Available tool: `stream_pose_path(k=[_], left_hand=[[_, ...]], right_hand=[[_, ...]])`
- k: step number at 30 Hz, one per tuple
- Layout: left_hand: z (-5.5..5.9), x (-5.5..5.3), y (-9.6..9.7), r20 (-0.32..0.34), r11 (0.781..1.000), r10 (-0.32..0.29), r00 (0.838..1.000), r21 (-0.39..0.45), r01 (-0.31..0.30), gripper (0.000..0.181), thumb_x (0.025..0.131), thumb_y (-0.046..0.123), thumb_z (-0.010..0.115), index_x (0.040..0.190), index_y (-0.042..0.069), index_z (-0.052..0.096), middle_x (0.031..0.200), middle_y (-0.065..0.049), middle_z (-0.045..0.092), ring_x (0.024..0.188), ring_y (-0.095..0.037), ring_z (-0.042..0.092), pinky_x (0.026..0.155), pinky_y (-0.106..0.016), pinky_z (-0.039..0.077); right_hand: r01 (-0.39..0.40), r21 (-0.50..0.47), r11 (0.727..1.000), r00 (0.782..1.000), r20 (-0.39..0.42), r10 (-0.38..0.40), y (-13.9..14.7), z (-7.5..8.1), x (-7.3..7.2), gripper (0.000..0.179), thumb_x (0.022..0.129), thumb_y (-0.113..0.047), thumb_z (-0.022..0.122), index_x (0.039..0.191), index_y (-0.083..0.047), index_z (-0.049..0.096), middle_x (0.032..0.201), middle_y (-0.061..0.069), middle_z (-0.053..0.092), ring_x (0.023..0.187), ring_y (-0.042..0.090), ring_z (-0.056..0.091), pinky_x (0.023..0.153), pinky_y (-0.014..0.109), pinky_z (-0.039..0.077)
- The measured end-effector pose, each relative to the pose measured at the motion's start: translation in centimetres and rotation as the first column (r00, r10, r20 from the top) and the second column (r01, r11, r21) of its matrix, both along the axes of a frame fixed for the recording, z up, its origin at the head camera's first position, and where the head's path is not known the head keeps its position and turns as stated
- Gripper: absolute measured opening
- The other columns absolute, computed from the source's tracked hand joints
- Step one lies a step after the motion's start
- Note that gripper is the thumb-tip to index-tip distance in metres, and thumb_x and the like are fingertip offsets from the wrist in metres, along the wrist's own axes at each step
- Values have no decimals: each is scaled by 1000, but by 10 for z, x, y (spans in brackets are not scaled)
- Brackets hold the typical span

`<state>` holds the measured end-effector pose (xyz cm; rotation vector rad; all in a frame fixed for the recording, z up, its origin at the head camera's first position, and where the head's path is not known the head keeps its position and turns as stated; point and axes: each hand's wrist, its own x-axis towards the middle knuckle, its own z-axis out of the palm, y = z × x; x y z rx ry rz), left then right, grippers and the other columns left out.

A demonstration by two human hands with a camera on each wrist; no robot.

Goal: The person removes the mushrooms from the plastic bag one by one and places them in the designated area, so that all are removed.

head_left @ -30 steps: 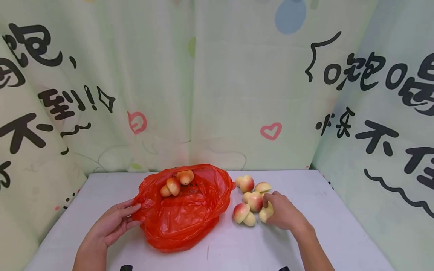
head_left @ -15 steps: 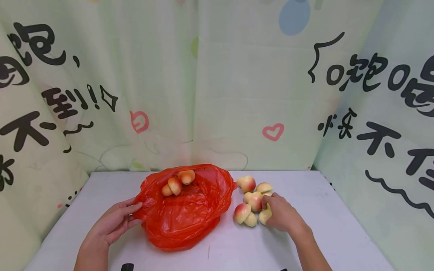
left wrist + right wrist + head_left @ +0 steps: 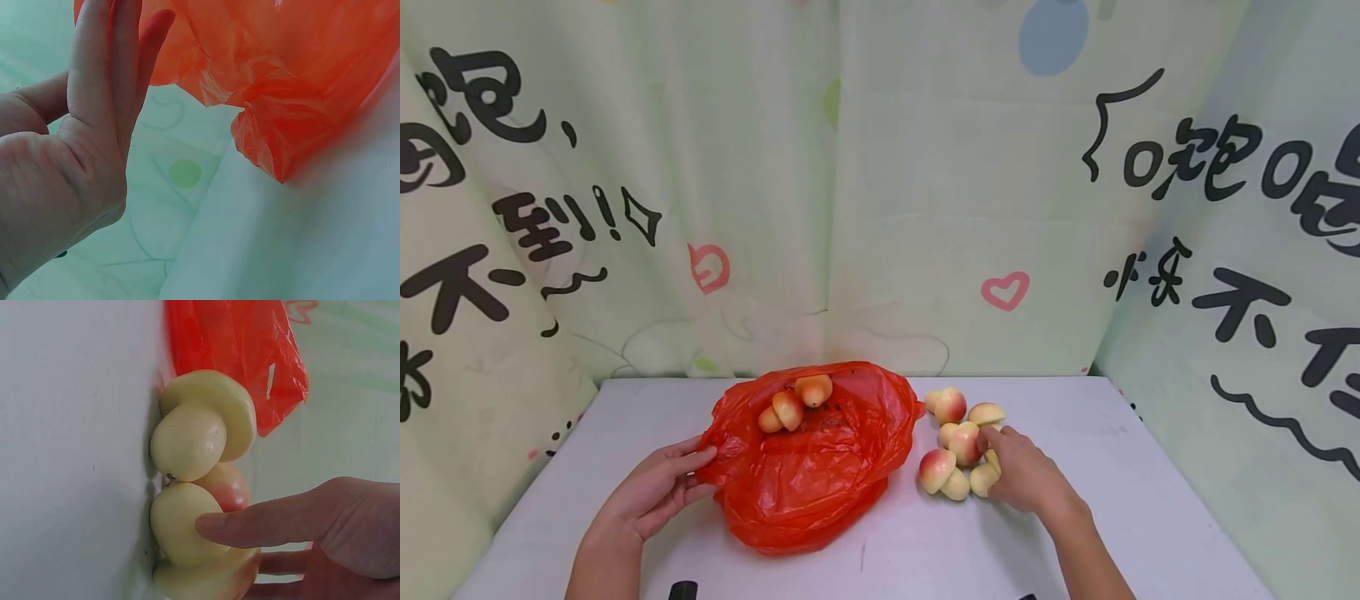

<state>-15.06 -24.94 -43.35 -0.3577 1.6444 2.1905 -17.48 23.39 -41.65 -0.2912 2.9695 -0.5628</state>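
A red plastic bag (image 3: 812, 508) lies with its mouth spread toward me, and two toy mushrooms (image 3: 787, 410) sit inside near its far rim. My left hand (image 3: 655, 493) pinches the bag's left edge; in the left wrist view the fingers (image 3: 90, 69) run up to the film, with the grip partly hidden. To the right of the bag, my right hand (image 3: 1028, 472) grips a cream toy mushroom (image 3: 184, 522) at the table, thumb on its stem and fingers behind. Another mushroom (image 3: 187, 440) lies right beside it in the right wrist view.
Several more toy mushrooms with reddish caps (image 3: 937, 471) lie clustered between the bag and my right hand. A white-covered table (image 3: 917, 550) carries everything. Behind and at both sides hangs a pale green printed curtain (image 3: 910, 183).
The view shifts slightly. My right fingers move only a little on the mushroom, and my left hand keeps its place at the bag's edge.
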Motion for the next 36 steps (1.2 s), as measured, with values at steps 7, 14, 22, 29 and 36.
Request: stream_pose_path(k=[7, 14, 22, 29, 36], left_hand=[[0, 0, 0, 9, 1000, 4, 1000, -4, -4, 73, 106, 24, 62, 165, 5, 23, 116, 4, 71, 103, -15, 74, 94, -33, 62], [0, 1, -1, 12, 1000, 6, 1000, -13, -6, 74, 106, 25, 63, 165, 6, 23, 116, 4, 71, 103, -14, 73, 93, -33, 62], [1, 1, -1, 10, 1000, 1, 1000, 4, -2, 74, 106, 24, 62, 165, 5, 22, 115, 4, 72, 103, -14, 74, 93, -33, 62], [2, 1, -2, 10, 1000, -3, 1000, 7, 3, 74, 106, 24, 62, 165, 5, 21, 115, 3, 72, 103, -14, 74, 93, -33, 62], [2, 1, -3, 16, 1000, 1, 1000, 21, -1, 75, 106, 24, 63, 165, 4, 21, 114, 3, 72, 102, -15, 74, 93, -33, 62]], right_hand=[[6, -5, 1000, 1000, 9, -6, 0, 0, 1, 51, 73, 1, 83, 117, -11, 60, 106, 7, 61, 93, 23, 55, 68, 37, 50], [6, -10, 1000, 1000, 6, -6, 1, 2, 3, 51, 73, -1, 85, 116, -10, 60, 108, 8, 61, 97, 24, 57, 70, 39, 52], [18, 2, 1000, 1000, 0, -18, 0, 4, 3, 46, 74, -6, 86, 113, -10, 60, 103, 6, 60, 92, 22, 55, 71, 38, 51], [29, -3, 1000, 999, -19, -29, 0, 10, 4, 47, 76, -10, 84, 116, -9, 60, 109, 8, 59, 97, 26, 56, 73, 43, 52], [54, -59, 997, 990, -124, -61, 0, 15, 5, 46, 84, -14, 82, 123, -7, 61, 127, 17, 60, 108, 34, 56, 80, 52, 57]])
